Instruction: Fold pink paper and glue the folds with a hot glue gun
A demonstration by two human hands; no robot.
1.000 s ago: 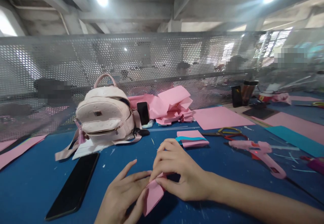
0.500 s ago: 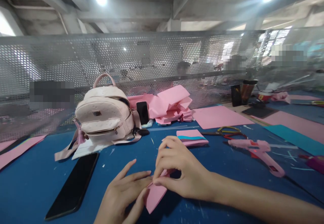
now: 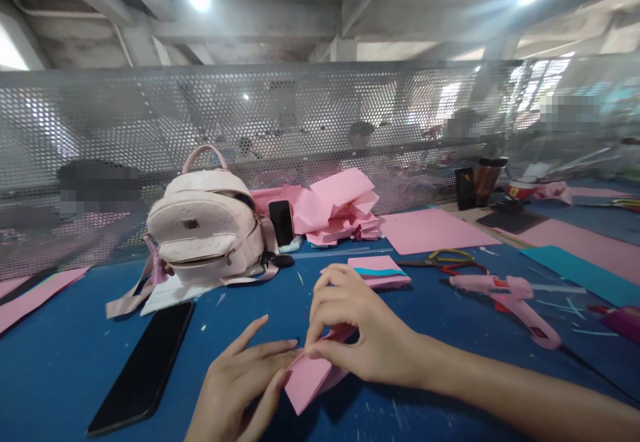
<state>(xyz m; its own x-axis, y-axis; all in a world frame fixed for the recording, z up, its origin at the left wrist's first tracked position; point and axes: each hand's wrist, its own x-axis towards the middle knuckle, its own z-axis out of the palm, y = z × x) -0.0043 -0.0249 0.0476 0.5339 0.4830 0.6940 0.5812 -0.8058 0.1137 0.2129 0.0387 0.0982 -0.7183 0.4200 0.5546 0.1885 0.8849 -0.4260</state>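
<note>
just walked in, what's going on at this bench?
A person is working a folded pink paper piece on the blue table. The left hand lies flat against it, and the right hand pinches its upper edge. A black smartphone, pale pink backpack and pink glue gun sit around them, untouched.

Pink backpack (image 3: 205, 225) w/ black phone (image 3: 143, 369) nearby, glue gun (image 3: 510, 295) rt.

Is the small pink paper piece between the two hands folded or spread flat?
Folded: the small pink paper piece shows doubled layers, pinched by the right hand and touched by the left hand.
</note>
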